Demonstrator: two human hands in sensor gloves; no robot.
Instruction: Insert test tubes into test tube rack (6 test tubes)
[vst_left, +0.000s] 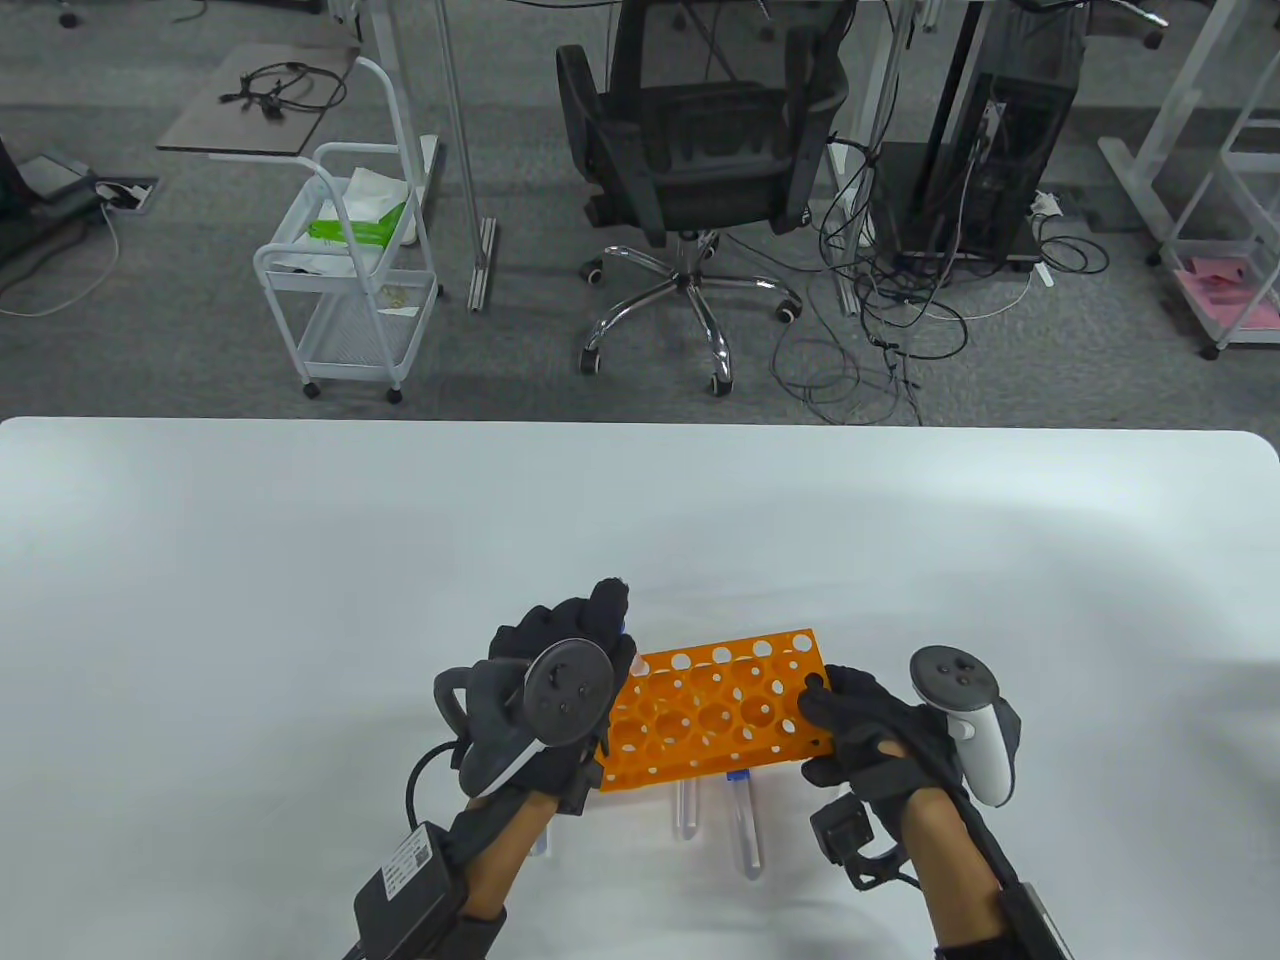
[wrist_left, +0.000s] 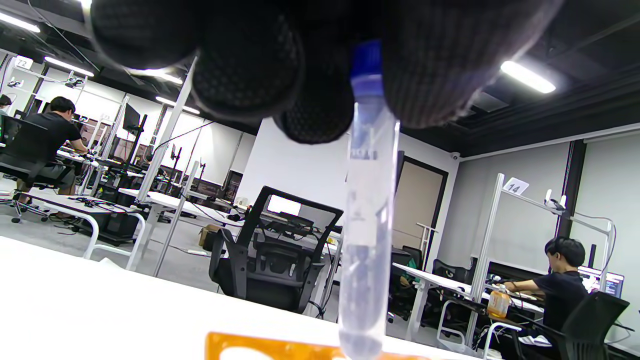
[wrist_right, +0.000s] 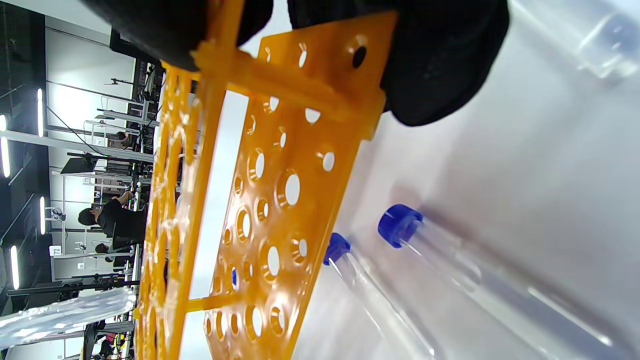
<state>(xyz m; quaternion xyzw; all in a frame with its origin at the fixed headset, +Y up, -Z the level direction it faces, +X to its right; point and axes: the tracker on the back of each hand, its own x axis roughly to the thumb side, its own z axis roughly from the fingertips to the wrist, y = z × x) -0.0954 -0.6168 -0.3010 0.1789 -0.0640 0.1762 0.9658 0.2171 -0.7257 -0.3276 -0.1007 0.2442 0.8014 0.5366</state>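
An orange test tube rack (vst_left: 715, 710) stands on the white table (vst_left: 300, 600). My right hand (vst_left: 850, 725) grips its right end; the rack (wrist_right: 280, 190) fills the right wrist view. My left hand (vst_left: 575, 650) is over the rack's left end and pinches a clear test tube (wrist_left: 367, 215) with a blue cap upright, its bottom just above the rack's orange top (wrist_left: 260, 349). Two blue-capped tubes lie on the table in front of the rack (vst_left: 743, 825) (vst_left: 684, 810), also in the right wrist view (wrist_right: 450, 270) (wrist_right: 370, 295). Another tube shows at the corner (wrist_right: 595, 40).
The table's far edge (vst_left: 640, 425) borders a floor with an office chair (vst_left: 690, 170), a white cart (vst_left: 350, 270) and cables. A tube end peeks out beside my left forearm (vst_left: 541, 845).
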